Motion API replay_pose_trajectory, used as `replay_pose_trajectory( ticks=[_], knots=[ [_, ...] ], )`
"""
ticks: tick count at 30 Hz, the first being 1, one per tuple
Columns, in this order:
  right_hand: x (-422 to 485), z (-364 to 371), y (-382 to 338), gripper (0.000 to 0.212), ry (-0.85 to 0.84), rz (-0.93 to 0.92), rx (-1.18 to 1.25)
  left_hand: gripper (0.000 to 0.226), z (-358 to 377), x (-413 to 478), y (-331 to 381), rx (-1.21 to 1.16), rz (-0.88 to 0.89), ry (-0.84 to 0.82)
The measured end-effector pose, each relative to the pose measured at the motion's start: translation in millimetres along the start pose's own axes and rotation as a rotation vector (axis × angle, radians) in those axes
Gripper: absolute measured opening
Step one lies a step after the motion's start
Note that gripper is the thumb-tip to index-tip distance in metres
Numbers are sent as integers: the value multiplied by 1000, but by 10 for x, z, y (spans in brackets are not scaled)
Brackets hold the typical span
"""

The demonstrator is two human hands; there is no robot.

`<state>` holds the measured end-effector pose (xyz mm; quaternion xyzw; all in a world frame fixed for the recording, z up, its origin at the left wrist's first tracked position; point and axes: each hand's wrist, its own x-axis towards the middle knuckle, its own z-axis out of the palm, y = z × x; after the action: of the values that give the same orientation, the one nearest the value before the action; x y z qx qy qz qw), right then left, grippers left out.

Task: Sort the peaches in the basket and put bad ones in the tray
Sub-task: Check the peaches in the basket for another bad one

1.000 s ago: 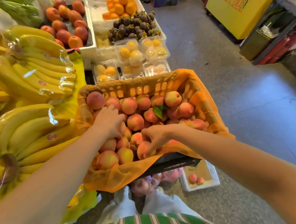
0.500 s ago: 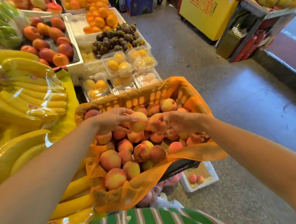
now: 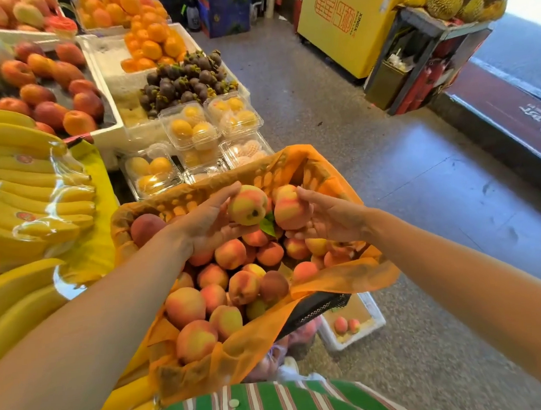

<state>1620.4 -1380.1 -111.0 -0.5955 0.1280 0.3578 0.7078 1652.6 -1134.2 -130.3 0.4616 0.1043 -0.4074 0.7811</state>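
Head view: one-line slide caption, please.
Left hand and right hand each lift a peach above the orange-lined basket; reject tray waits on the floor.

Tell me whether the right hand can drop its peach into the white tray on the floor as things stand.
Probably yes. The right hand holds a peach above the basket; the tray sits below on that side, open-topped, only partly tucked under the basket's corner.

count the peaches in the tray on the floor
2. Both lie side by side in the white tray under the basket's right corner: one on the left, one on the right. The basket may hide more.
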Motion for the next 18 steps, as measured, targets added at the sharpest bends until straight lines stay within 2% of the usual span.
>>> replay_pose_trajectory(
  ticks=[4, 10, 13, 16, 18],
  knots=[
    [41, -73, 41, 58, 15, 76, -115, 43, 72, 56, -15, 94, -23, 57],
    [51, -106, 53, 33, -17, 59, -198, 42, 44, 113, -74, 199, -96, 142],
    [95, -66, 65, 32, -5, 30, -627, 38, -1, 101, -66, 218, -109, 188],
    [216, 16, 174, 44, 8, 119, -1135, 36, -78, 104, -67, 244, -126, 228],
    [338, 53, 280, 48, 15, 176, -1346, 36, -113, 87, -74, 244, -126, 244]
  ],
)
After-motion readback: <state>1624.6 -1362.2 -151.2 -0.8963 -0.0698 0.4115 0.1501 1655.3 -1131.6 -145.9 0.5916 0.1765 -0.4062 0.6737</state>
